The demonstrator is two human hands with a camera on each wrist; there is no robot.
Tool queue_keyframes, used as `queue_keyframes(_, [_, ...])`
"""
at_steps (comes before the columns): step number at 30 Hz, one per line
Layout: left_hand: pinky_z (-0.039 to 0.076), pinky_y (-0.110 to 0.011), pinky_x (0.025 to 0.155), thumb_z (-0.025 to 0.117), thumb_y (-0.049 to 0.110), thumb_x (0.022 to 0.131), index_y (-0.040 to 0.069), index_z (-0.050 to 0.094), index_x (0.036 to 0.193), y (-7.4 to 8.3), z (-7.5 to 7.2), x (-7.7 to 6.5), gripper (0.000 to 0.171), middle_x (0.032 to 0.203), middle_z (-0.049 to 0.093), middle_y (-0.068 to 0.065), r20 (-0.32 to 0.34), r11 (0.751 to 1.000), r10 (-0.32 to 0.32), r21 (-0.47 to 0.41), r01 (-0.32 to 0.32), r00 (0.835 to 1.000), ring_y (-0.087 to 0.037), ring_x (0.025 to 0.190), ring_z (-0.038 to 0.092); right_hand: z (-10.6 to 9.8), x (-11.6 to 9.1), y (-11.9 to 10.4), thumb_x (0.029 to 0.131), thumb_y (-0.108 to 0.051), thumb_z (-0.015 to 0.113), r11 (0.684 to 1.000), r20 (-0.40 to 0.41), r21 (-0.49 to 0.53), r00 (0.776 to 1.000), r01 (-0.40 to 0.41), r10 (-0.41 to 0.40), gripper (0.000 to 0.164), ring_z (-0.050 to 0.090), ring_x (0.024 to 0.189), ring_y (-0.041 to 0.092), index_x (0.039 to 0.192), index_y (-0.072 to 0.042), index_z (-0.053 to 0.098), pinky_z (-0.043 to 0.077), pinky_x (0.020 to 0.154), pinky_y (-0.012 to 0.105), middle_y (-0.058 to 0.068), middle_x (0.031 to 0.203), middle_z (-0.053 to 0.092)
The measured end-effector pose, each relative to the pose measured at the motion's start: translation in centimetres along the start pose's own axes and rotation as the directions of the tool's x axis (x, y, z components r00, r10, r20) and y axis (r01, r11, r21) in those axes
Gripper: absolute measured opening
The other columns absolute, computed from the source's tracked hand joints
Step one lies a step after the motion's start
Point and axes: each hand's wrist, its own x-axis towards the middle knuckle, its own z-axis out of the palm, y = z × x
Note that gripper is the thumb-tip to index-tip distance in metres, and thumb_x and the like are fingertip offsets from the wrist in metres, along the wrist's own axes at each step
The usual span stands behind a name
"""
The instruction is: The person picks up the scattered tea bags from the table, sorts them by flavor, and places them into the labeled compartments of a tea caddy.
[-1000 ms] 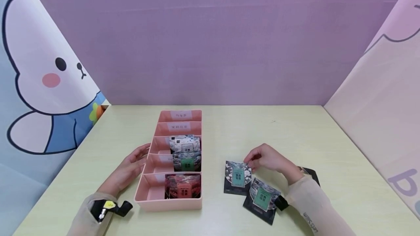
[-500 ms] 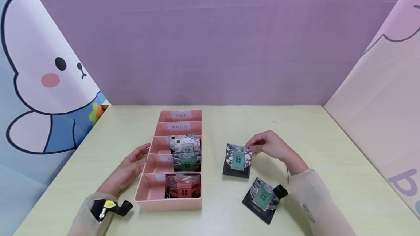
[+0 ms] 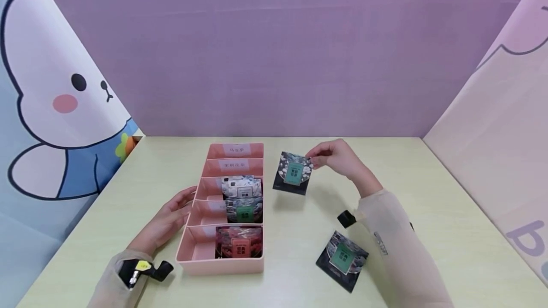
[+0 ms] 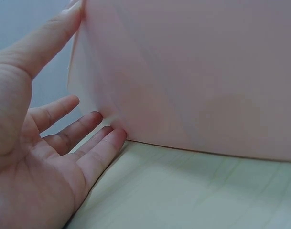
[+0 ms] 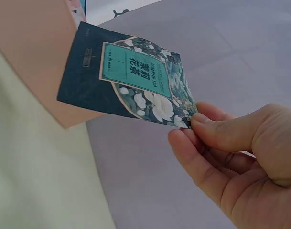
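Note:
My right hand [image 3: 336,158] pinches a jasmine tea sachet [image 3: 293,173] by its corner, between thumb and fingers. The dark sachet with a teal label hangs above the table, just right of the pink divided box [image 3: 220,267]. In the right wrist view, the jasmine tea sachet [image 5: 128,71] is tilted, with the box wall [image 5: 37,52] behind it. My left hand [image 3: 169,220] lies along the box's left side. The left wrist view shows the left hand [image 4: 49,162] with extended fingers touching the pink wall [image 4: 193,81] and its thumb at the edge.
Inside the box are red sachets [image 3: 239,242], a green-labelled sachet [image 3: 244,210] and white-blue sachets [image 3: 241,187], in separate compartments. Paper labels [image 3: 233,164] mark the two far compartments. Another green-labelled dark sachet [image 3: 342,260] lies on the table, near the right sleeve [image 3: 396,246].
My right hand has lifted the jasmine tea sachet off the table and carried it away from me and left, toward the box's far end. The left hand has stayed put.

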Motion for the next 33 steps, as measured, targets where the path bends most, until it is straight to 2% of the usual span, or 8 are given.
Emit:
queue_keyframes(7, [0.046,-0.022,0.097,0.051,0.015,0.105,-0.002,0.016,0.155,0.0,0.3,0.2,0.064,0.153,0.025,-0.023,0.011,1.000,0.000,-0.016,0.000,1.000,-0.001,0.118,0.051,0.5,2.6,-2.5,0.094,0.003,0.064,0.999,-0.034,0.024,0.999,-0.036,0.037,0.017,0.071,0.085,0.030,0.109,0.004,0.073,0.059,0.079,0.037,0.018,0.104,0.071])
queue_keyframes(13, [0.047,-0.021,0.097,0.051,0.012,0.104,-0.005,0.015,0.155,0.1,0.4,0.1,0.064,0.153,0.021,-0.028,0.018,0.999,0.020,-0.030,-0.019,1.000,-0.001,0.117,0.052,2.3,4.3,-3.8,0.094,0.002,0.065,1.000,-0.066,0.005,0.998,-0.019,0.019,0.016,0.071,0.087,0.032,0.107,0.001,0.074,0.059,0.079,0.035,0.016,0.102,0.072])
queue_keyframes(15, [0.047,-0.022,0.097,0.051,0.012,0.104,-0.005,0.016,0.155,0.1,0.4,0.1,0.064,0.151,0.024,-0.026,0.016,0.999,0.021,-0.031,-0.020,1.000,-0.001,0.117,0.052,3.0,4.9,-4.2,0.094,0.001,0.065,1.000,-0.077,-0.010,0.997,-0.006,0.005,0.016,0.072,0.086,0.029,0.107,0.001,0.075,0.059,0.079,0.035,0.015,0.101,0.072])
queue_keyframes(21, [0.047,-0.022,0.097,0.051,0.013,0.104,-0.003,0.017,0.155,0.0,0.2,0.1,0.063,0.146,0.034,-0.013,0.004,1.000,0.014,-0.023,-0.014,1.000,-0.002,0.118,0.052,5.2,6.4,-4.5,0.095,0.001,0.064,1.000,-0.090,-0.003,0.996,0.030,-0.030,0.017,0.071,0.084,0.024,0.108,-0.001,0.075,0.059,0.078,0.033,0.014,0.103,0.072])
queue_keyframes(25, [0.047,-0.022,0.097,0.052,0.015,0.105,-0.001,0.018,0.155,0.0,0.3,0.1,0.063,0.145,0.036,-0.009,0.002,1.000,-0.003,-0.011,0.003,1.000,-0.002,0.118,0.052,6.4,7.0,-4.6,0.095,0.001,0.064,0.999,-0.096,0.018,0.994,0.045,-0.043,0.018,0.070,0.082,0.023,0.108,-0.001,0.075,0.059,0.077,0.033,0.013,0.101,0.072])
queue_keyframes(33, [0.047,-0.022,0.097,0.050,0.013,0.105,-0.004,0.016,0.155,0.2,0.5,0.0,0.063,0.149,0.029,-0.020,0.015,1.000,0.018,-0.019,-0.017,1.000,-0.002,0.118,0.052,8.5,8.1,-3.7,0.094,0.003,0.065,0.996,-0.109,0.023,0.991,0.081,-0.078,0.016,0.071,0.082,0.025,0.105,0.000,0.076,0.059,0.073,0.031,0.014,0.101,0.072])
